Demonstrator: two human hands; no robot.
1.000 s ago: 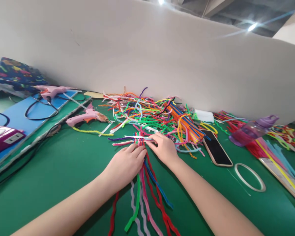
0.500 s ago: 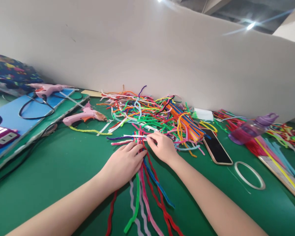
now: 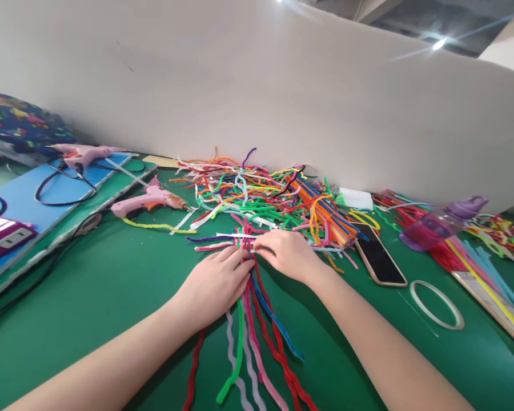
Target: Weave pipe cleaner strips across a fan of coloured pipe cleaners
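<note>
Several wavy pipe cleaners (image 3: 257, 325) in red, green, pink, white and blue lie side by side on the green table (image 3: 111, 274), running toward me. A few crosswise pipe cleaners (image 3: 214, 242) are woven through their far ends. My left hand (image 3: 216, 282) lies flat on the lengthwise strands, fingers pressed down at the woven part. My right hand (image 3: 285, 254) pinches a crosswise strand at the weave, fingertips almost touching the left hand's.
A big tangled heap of coloured pipe cleaners (image 3: 274, 197) lies behind the hands. Two pink glue guns (image 3: 148, 200) (image 3: 83, 153) and a blue board (image 3: 34, 197) sit left. A phone (image 3: 379, 257), a tape ring (image 3: 436, 303) and a purple bottle (image 3: 441, 222) are right, before a white wall.
My right hand has shifted slightly left and lowered onto the weave, its fingertips closing in beside my left hand. The left hand stays pressed on the strands.
</note>
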